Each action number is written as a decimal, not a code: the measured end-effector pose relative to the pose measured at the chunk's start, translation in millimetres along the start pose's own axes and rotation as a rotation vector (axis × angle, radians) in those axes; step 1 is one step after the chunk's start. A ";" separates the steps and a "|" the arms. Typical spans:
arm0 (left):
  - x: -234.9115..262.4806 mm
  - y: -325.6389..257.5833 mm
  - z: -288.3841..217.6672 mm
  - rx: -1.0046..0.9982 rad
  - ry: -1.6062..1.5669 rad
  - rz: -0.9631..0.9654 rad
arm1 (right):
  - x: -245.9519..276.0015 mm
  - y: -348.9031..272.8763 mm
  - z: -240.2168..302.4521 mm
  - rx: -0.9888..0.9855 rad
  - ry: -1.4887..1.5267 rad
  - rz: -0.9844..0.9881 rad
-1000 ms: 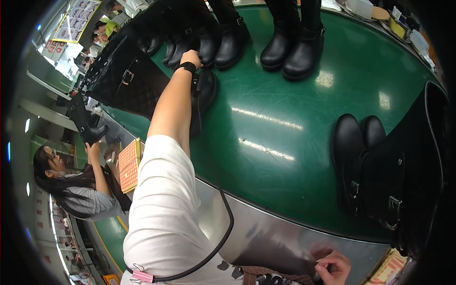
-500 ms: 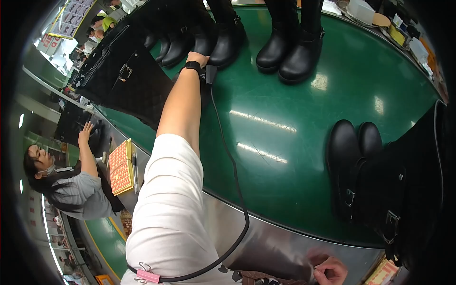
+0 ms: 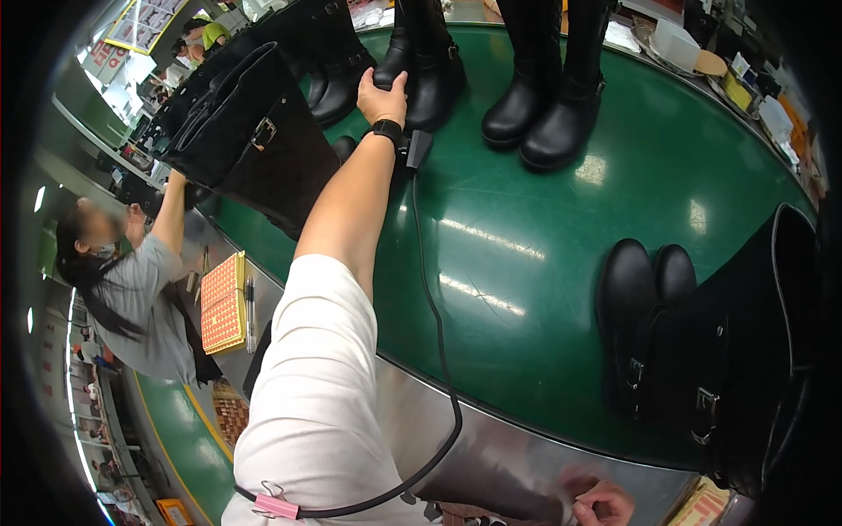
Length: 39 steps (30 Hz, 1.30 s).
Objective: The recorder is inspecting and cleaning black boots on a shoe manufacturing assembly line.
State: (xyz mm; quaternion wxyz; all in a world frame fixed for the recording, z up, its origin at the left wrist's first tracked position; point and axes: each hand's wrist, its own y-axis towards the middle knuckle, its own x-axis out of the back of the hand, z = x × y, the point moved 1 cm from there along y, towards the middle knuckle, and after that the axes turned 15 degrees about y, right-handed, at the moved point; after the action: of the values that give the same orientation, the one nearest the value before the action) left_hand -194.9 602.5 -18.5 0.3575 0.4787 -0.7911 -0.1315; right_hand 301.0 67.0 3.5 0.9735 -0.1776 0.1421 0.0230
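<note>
Gripping toe of black boot [image 3: 419,70] with your left hand [image 3: 384,96]; right hand [image 3: 603,506] curled loosely at steel edge [image 3: 491,456], holding nothing visible.

Green conveyor belt [image 3: 561,289] with steel edge [image 3: 491,447] (overhead lights glare off it). Green floor strip [image 3: 167,430] at left, cluttered shelves [image 3: 745,79] at far right.

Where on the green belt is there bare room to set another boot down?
The widest bare patch of the green belt lies mid-surface, bordered by the left hand and its cable, the upright boot pair behind, and the lying boot pair at right. It is crowded along the far edge and far left, where the boots stand close together.
</note>
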 end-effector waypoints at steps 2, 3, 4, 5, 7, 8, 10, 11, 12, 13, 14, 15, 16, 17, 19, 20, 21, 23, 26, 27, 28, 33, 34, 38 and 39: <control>5.8 -4.2 -1.4 0.070 -0.078 0.066 | 1.7 0.6 1.0 0.005 0.007 0.004; 9.5 -6.1 -2.5 0.078 -0.075 0.078 | 2.5 1.1 1.2 0.022 0.003 0.009; 13.8 -7.2 -3.6 0.085 -0.072 0.089 | 2.8 1.2 1.8 0.039 0.000 0.014; 17.7 -7.8 -4.8 0.091 -0.069 0.099 | 3.1 1.4 1.6 0.028 0.003 0.012; 22.5 -8.9 -5.9 0.134 -0.131 0.135 | 3.4 1.1 1.3 0.008 0.008 0.008; 23.1 -9.5 -5.3 0.151 -0.178 0.146 | 3.6 1.1 0.6 0.016 0.008 0.008; 22.0 -8.6 -3.9 0.144 -0.288 0.165 | 4.3 0.5 -0.5 0.030 0.011 0.008; 20.2 -7.8 -2.3 0.132 -0.286 0.161 | 4.8 0.2 -0.8 0.027 0.004 0.010; 18.6 -6.9 -0.2 0.121 -0.283 0.156 | 5.9 -0.2 -1.9 0.022 -0.002 0.011; 15.7 -5.2 2.3 0.110 -0.286 0.158 | 7.0 -0.1 -2.4 0.020 -0.009 0.012; 14.0 -2.9 4.4 0.120 -0.340 0.152 | 8.8 -0.2 -3.3 0.018 -0.018 0.013; 12.4 -0.5 8.3 0.133 -0.393 0.156 | 10.0 0.0 -4.2 0.011 -0.026 0.011; 10.9 1.6 11.2 0.173 -0.439 0.180 | 11.4 0.0 -4.7 0.004 -0.032 0.009; 9.9 3.9 13.6 0.160 -0.450 0.167 | 12.4 0.0 -5.3 0.001 -0.027 0.006; 7.3 5.5 17.9 0.205 -0.446 0.178 | 13.8 0.7 -5.8 -0.013 -0.018 -0.001; 6.3 5.7 19.3 0.222 -0.484 0.179 | 13.8 1.5 -5.7 -0.008 -0.012 -0.001; 4.7 5.0 19.0 0.216 -0.510 0.181 | 13.8 2.2 -5.3 -0.002 -0.008 0.001; 2.8 3.5 17.0 0.217 -0.549 0.146 | 12.3 3.6 -3.6 0.009 -0.005 0.014; 7.3 1.3 11.8 0.225 -0.378 0.174 | 8.7 2.7 0.8 0.012 0.014 0.026; 10.6 3.5 9.5 0.133 -0.259 0.123 | 7.4 2.2 2.1 0.008 0.035 0.017; 15.1 4.6 7.8 0.083 -0.120 0.091 | 7.1 0.5 3.3 0.004 0.055 0.008; 20.7 6.2 22.8 0.002 0.453 0.091 | 14.6 -5.8 -1.9 -0.009 0.054 0.015; 17.8 7.8 30.8 0.038 0.546 0.166 | 17.5 -6.9 -4.9 -0.008 0.061 0.009; 5.1 27.6 61.0 -0.007 0.988 0.523 | 27.7 -9.4 -15.0 -0.093 0.101 -0.043; 4.0 31.6 64.0 -0.025 0.998 0.561 | 28.0 -9.5 -15.2 -0.092 0.070 -0.036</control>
State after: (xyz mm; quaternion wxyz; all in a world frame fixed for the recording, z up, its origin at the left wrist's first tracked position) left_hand -261.3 606.4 -44.8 0.7145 0.2503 -0.6216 0.2011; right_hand 324.6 52.5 -14.8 0.9590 -0.2253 0.1715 0.0058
